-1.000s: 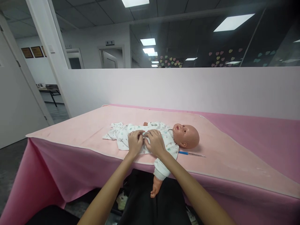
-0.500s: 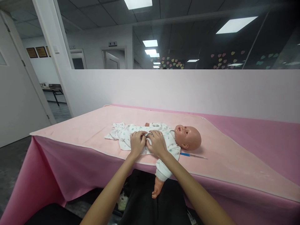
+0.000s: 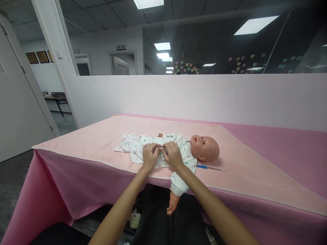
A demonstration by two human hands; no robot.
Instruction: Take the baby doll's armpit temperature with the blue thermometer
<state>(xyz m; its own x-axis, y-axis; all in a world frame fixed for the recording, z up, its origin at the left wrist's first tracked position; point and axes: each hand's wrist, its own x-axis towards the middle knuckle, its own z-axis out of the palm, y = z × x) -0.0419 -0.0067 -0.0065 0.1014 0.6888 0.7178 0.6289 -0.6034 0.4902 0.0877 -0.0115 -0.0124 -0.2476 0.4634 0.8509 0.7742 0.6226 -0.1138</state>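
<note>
A baby doll lies on its back, its head to the right. It wears a white patterned baby outfit. Over the doll's belly, my left hand is closed on the front of the outfit, fingers bent. Close beside it, my right hand pinches the same cloth, the fingertips of both hands almost meeting. What exactly lies between the fingertips is too small to make out beyond the fabric. One doll arm hangs over the table's near edge, below my right wrist.
A thin metal tool with a blue handle lies beside the doll's head. Beneath the doll is a peach blanket over a pink tablecloth. A white wall with a window stands behind the table; a door is at left.
My fingertips have drawn closer together at the cloth, and the dark gap between them no longer shows. The doll and the blue-handled tool stay in place. The view has shifted slightly.
</note>
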